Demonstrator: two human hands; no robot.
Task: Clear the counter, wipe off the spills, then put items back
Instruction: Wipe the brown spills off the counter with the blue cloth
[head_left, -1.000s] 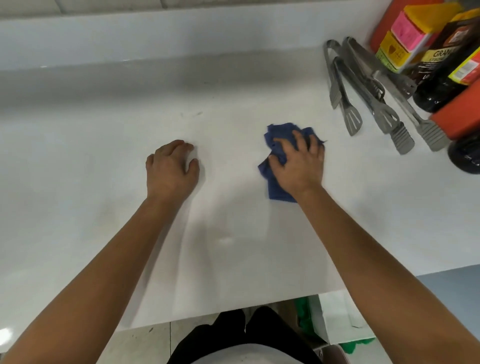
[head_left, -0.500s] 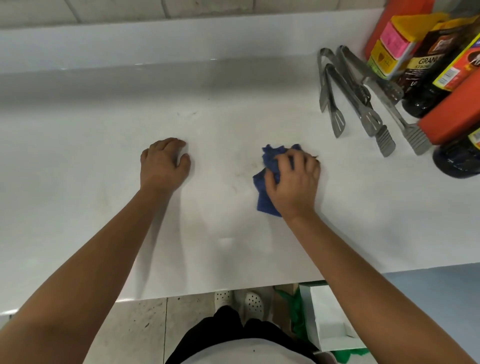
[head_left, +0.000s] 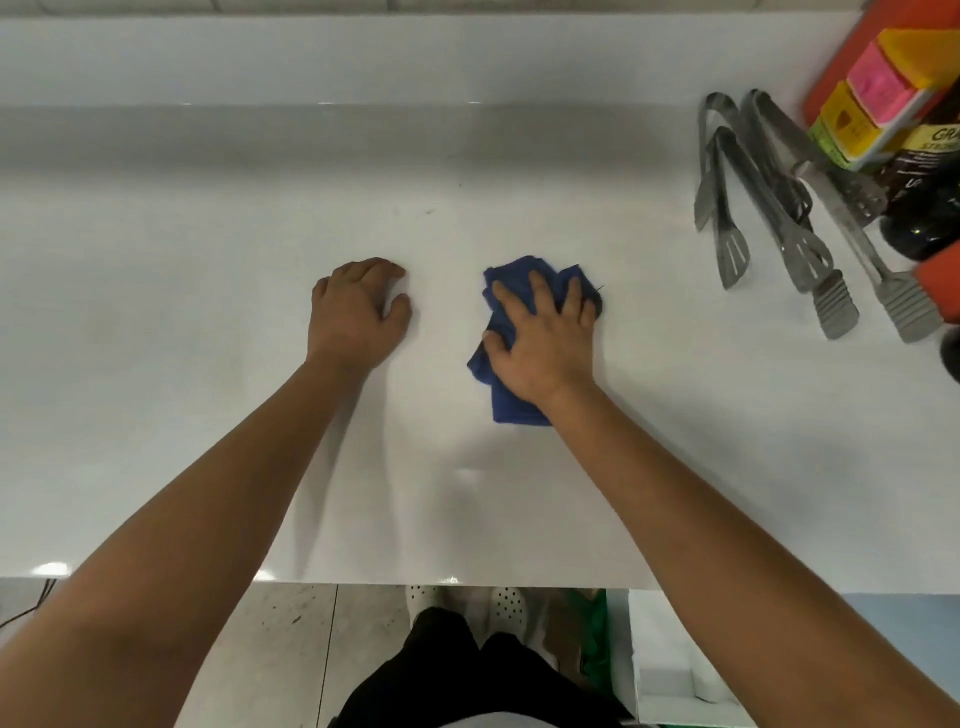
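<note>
A crumpled blue cloth (head_left: 506, 400) lies on the white counter (head_left: 208, 405), near its middle. My right hand (head_left: 543, 338) presses flat on the cloth with its fingers spread and mostly straight. My left hand (head_left: 358, 314) rests on the bare counter a little to the left of the cloth, fingers loosely curled, holding nothing. A few small dark specks (head_left: 428, 212) mark the counter beyond the hands.
Several metal tongs (head_left: 769, 213) lie at the right of the counter. Behind them stand dark sauce bottles (head_left: 930, 208), a pink and yellow box (head_left: 878, 98) and orange containers (head_left: 940, 270). The counter's front edge runs below my forearms, with floor and my white shoes (head_left: 506, 605) beneath.
My right hand has spread its fingers flatter on the cloth and shifted it slightly. My left hand has stayed in place.
</note>
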